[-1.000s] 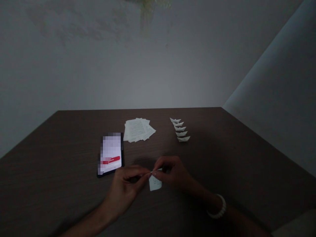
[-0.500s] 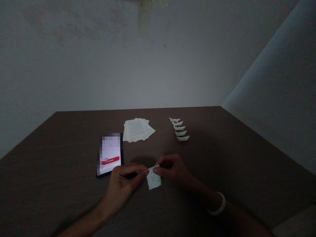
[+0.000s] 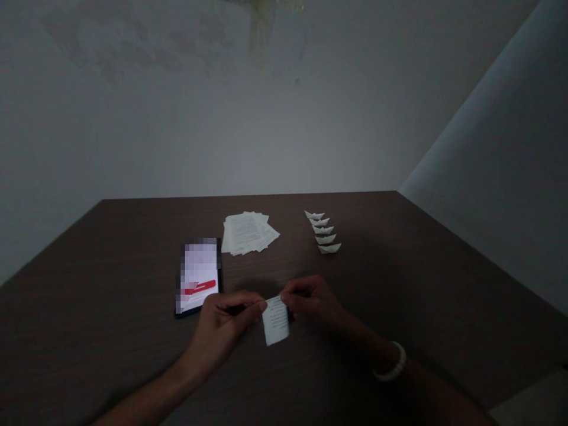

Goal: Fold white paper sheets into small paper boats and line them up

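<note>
A small piece of printed paper (image 3: pixel 276 322) hangs between my two hands, its lower edge toward me. My left hand (image 3: pixel 231 319) pinches its upper left corner between thumb and forefinger. At the upper right corner my right hand (image 3: pixel 313 302) grips it the same way, with a pale beaded bracelet (image 3: pixel 394 370) on that wrist. Farther off, to the right, several folded paper boats (image 3: pixel 326 239) stand in a row. A spread stack of printed paper sheets (image 3: pixel 246 232) lies beyond my left hand.
A phone or tablet (image 3: pixel 199 266) with a lit, partly blurred screen lies just beyond my left hand. Everything rests on a dark brown table (image 3: pixel 399 284). Its far edge meets a stained grey wall (image 3: pixel 248 130), and another wall runs along the right.
My right thumb has slid from the paper's face out to its upper right corner, so more of the print shows. The paper hangs slightly lower. The boats, stack and device stay put.
</note>
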A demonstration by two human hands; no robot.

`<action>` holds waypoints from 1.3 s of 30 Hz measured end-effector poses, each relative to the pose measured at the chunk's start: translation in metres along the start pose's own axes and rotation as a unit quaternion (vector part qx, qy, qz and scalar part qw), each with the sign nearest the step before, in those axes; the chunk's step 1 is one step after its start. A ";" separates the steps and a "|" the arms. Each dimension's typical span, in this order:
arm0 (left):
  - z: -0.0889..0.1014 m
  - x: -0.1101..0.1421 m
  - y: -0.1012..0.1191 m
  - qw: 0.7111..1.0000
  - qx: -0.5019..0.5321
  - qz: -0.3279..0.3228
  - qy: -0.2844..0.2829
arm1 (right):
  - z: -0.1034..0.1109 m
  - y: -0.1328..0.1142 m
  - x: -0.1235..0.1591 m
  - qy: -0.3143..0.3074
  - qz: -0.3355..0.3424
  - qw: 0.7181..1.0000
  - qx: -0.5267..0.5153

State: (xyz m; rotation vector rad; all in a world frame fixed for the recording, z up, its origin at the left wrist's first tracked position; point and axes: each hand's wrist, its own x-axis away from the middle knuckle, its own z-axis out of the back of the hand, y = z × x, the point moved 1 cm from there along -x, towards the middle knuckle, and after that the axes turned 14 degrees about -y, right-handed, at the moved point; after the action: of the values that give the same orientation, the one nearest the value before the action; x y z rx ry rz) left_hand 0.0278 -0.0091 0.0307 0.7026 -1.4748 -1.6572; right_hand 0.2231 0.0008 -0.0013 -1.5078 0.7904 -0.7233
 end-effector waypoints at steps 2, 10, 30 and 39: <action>0.000 -0.001 0.000 1.000 -0.001 0.008 -0.001 | -0.001 -0.001 0.001 0.008 -0.002 0.999 0.038; 0.000 -0.005 -0.001 0.999 -0.004 0.033 -0.012 | -0.008 -0.001 0.002 0.057 -0.001 0.986 0.158; 0.000 -0.004 -0.001 0.994 -0.103 -0.031 -0.034 | -0.017 -0.004 0.000 0.061 0.022 0.972 0.225; 0.006 -0.006 -0.002 0.995 -0.081 -0.001 -0.064 | -0.004 -0.004 -0.001 0.068 -0.007 0.978 0.195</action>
State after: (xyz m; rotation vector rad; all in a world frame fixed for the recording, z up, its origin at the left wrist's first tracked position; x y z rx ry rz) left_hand 0.0256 -0.0010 0.0294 0.5173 -1.4076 -1.8282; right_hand 0.2191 -0.0007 0.0027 -1.1194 0.6915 -0.9398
